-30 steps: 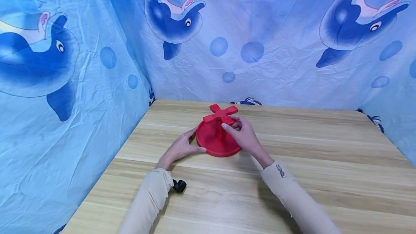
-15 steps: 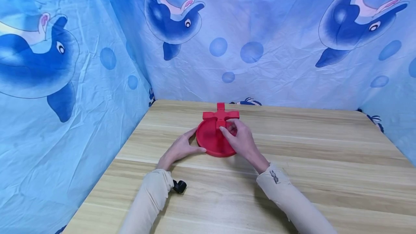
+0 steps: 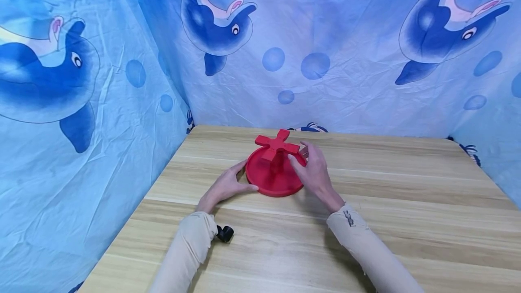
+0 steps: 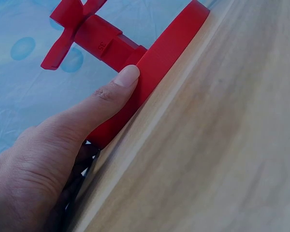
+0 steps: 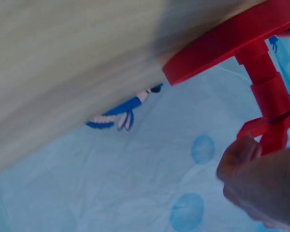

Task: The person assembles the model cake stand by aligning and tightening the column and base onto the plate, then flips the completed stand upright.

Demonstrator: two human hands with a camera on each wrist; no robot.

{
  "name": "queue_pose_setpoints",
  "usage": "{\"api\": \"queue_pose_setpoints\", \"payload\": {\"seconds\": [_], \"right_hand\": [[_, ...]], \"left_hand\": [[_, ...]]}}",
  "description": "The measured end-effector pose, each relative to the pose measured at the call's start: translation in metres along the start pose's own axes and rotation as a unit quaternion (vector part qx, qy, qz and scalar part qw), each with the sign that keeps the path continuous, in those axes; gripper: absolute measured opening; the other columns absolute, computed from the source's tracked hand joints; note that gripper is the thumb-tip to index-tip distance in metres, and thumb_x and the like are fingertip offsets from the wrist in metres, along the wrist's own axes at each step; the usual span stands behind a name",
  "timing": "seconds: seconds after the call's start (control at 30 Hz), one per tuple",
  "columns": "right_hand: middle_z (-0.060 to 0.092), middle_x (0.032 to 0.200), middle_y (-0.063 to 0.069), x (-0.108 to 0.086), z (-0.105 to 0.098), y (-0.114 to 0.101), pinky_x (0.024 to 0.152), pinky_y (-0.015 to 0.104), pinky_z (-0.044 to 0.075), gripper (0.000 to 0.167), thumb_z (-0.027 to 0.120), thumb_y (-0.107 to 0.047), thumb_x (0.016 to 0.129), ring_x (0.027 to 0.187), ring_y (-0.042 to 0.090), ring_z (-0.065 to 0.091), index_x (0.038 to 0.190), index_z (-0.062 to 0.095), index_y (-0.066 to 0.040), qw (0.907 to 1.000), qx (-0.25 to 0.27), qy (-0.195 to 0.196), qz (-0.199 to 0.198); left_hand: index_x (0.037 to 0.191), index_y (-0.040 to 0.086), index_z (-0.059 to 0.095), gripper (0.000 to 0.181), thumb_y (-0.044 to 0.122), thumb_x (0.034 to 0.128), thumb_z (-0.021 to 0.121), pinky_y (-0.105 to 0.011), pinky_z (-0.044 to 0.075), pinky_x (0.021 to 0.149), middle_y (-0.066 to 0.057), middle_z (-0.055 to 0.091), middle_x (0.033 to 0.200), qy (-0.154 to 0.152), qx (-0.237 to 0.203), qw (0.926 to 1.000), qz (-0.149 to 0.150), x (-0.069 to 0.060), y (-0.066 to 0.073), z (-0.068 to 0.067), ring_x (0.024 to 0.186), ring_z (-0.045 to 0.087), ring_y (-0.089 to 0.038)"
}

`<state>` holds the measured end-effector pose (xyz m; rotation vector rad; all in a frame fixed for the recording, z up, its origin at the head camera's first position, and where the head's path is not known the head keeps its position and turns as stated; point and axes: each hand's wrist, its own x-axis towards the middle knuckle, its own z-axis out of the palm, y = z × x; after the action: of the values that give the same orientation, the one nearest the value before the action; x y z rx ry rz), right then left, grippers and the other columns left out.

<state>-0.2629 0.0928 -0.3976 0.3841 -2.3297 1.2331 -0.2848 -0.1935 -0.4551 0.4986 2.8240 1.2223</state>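
The round red base lies on the table, with a red post standing up from its middle. On top of the post is a red four-armed cross. My left hand grips the base's near left edge; in the left wrist view its thumb presses the rim. The right hand is at the right side of the cross, thumb and fingers apart around the end of one arm. In the right wrist view that hand is blurred, its fingertips close to the cross; contact is unclear.
A black object sits beside the left cuff. Blue dolphin-print cloth rises behind the wooden table and along its sides. Dark blue and white cord-like pieces show at the table's back edge.
The cross has turned on its post. My right hand has let go of the near arm that it pinched half a second ago and moved right, fingers spread. The left hand and the base have stayed put.
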Motion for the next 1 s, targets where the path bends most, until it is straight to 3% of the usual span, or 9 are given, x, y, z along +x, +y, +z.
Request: {"api": "queue_pose_setpoints", "payload": {"seconds": [0.17,0.4,0.73,1.0], "right_hand": [[0.058,0.131,0.021,0.001,0.000,0.007,0.091,0.050,0.058,0.058,0.073,-0.010,0.097,0.116,0.037,0.060,0.149,0.048,0.003,0.9986,0.037,-0.037,0.002],[0.065,0.119,0.017,0.001,0.001,0.009,0.086,0.046,0.059,0.041,0.071,-0.005,0.098,0.106,0.031,0.063,0.137,0.060,0.001,0.9972,0.067,-0.031,-0.010],[0.067,0.115,0.014,-0.011,0.001,0.004,0.083,0.046,0.060,0.044,0.077,-0.007,0.093,0.103,0.029,0.063,0.134,0.063,0.002,0.9952,0.067,-0.051,-0.050],[0.063,0.112,0.017,-0.009,-0.003,0.003,0.078,0.052,0.059,0.044,0.078,-0.008,0.092,0.101,0.033,0.061,0.131,0.060,0.003,0.9973,0.023,0.027,-0.065]], "left_hand": [[0.163,0.025,0.036,0.111,0.066,0.0725,0.086,-0.057,0.040,0.113,0.001,0.043,0.160,-0.002,0.001,1.0000,0.000,0.000,0.001,0.000,0.146,0.038,-0.026],[0.163,0.027,0.037,0.110,0.065,0.0726,0.086,-0.057,0.041,0.112,0.002,0.042,0.160,-0.001,-0.006,1.0000,0.004,0.000,0.001,0.001,0.147,0.038,-0.026],[0.163,0.026,0.037,0.110,0.067,0.0724,0.085,-0.055,0.039,0.114,0.000,0.044,0.160,0.005,0.005,1.0000,-0.002,0.001,0.000,0.001,0.147,0.038,-0.026],[0.163,0.028,0.037,0.110,0.067,0.0720,0.086,-0.056,0.042,0.111,0.003,0.044,0.159,0.001,-0.003,1.0000,-0.005,0.000,-0.001,0.001,0.146,0.038,-0.025]]}}
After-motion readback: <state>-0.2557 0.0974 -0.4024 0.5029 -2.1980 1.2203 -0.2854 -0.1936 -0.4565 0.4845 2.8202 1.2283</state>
